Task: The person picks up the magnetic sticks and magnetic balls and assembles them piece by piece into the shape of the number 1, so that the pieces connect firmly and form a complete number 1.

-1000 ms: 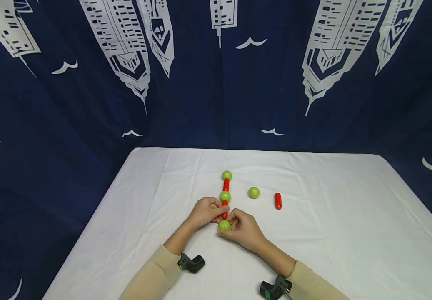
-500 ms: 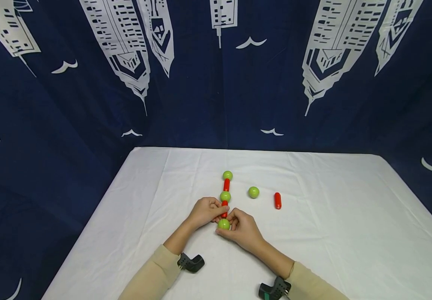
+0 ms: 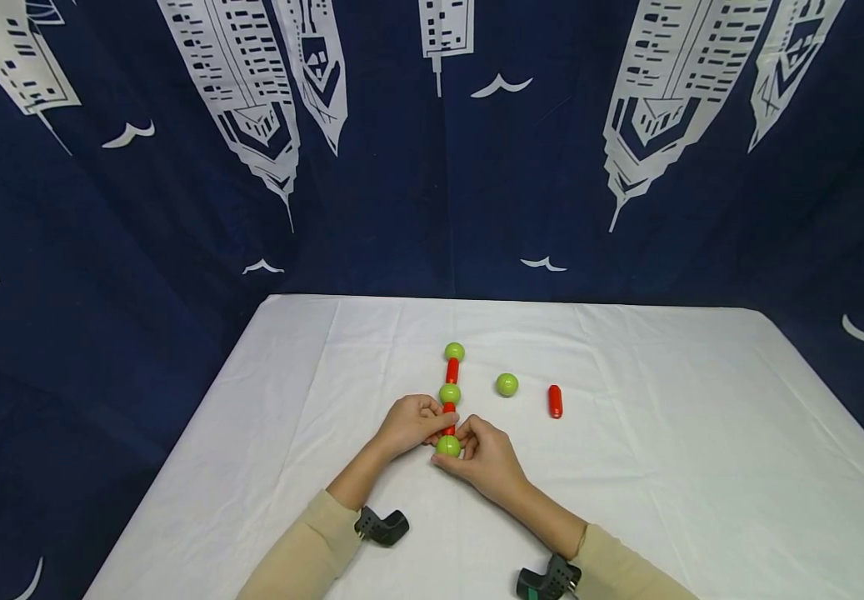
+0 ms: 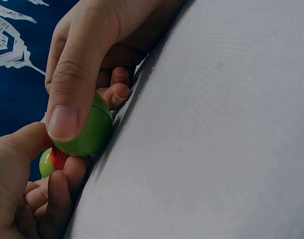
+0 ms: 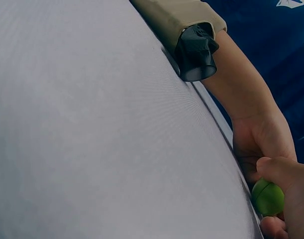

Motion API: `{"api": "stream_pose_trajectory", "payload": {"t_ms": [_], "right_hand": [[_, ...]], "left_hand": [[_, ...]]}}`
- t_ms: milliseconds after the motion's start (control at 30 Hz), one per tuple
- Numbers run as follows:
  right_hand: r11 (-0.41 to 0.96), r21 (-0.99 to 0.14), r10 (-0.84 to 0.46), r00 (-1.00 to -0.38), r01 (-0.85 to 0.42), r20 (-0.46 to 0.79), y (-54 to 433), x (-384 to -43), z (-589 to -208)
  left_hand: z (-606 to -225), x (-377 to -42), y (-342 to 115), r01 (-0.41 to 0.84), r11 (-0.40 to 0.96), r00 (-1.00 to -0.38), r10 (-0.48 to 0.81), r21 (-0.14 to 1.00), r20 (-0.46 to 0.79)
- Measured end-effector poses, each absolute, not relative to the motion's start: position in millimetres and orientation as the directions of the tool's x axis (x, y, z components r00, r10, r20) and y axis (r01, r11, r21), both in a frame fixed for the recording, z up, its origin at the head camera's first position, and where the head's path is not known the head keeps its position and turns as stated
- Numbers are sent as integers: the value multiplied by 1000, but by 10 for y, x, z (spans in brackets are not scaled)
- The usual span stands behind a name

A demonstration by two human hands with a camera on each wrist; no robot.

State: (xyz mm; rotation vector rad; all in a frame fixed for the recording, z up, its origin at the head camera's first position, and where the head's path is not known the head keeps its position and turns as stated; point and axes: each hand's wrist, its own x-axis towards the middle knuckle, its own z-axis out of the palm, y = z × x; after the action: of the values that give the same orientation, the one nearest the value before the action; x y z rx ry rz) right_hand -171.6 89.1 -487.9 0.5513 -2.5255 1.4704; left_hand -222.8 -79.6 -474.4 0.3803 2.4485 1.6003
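Observation:
A chain of green balls and red rods runs away from me along the table in the head view. My left hand (image 3: 411,423) pinches its near red rod (image 3: 450,408) between thumb and fingers. My right hand (image 3: 493,458) grips a green ball (image 3: 448,447) with a seam line, against that rod's near end. Beyond the held rod come a middle green ball (image 3: 450,393), another red rod (image 3: 452,371) and a far green ball (image 3: 454,352). In the left wrist view, the right thumb lies across the gripped ball (image 4: 97,130), and fingers hide most of the rod.
To the right of the chain lie a loose green ball (image 3: 506,384) and a loose red rod (image 3: 555,402). A white cloth (image 3: 664,467) covers the table. A dark blue printed curtain (image 3: 402,217) hangs behind its far edge.
The green ball in my right hand has shifted slightly away from me, closer against the red rod. My left hand keeps its pinch, and the loose pieces have stayed put.

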Motion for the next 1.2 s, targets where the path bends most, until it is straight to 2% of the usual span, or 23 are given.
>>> {"api": "stream_pose_trajectory", "payload": {"t_ms": [400, 767, 933, 1200], "right_hand": [[445, -797, -221, -913, -407, 343, 899, -1721, -4881], [469, -788, -150, -916, -398, 373, 905, -1742, -4897], [471, -785, -122, -911, -403, 394, 906, -1752, -4891], [466, -777, -97, -898, -422, 429, 900, -1757, -4905]], "left_hand": [[-4740, -2231, -785, 93, 373, -947, 320, 923, -33], [-4597, -2198, -847, -9, 388, -903, 393, 921, -175], [-4553, -2175, -858, -8, 410, -872, 444, 912, -207], [-4551, -2141, -816, 39, 423, -874, 454, 905, -175]]}}
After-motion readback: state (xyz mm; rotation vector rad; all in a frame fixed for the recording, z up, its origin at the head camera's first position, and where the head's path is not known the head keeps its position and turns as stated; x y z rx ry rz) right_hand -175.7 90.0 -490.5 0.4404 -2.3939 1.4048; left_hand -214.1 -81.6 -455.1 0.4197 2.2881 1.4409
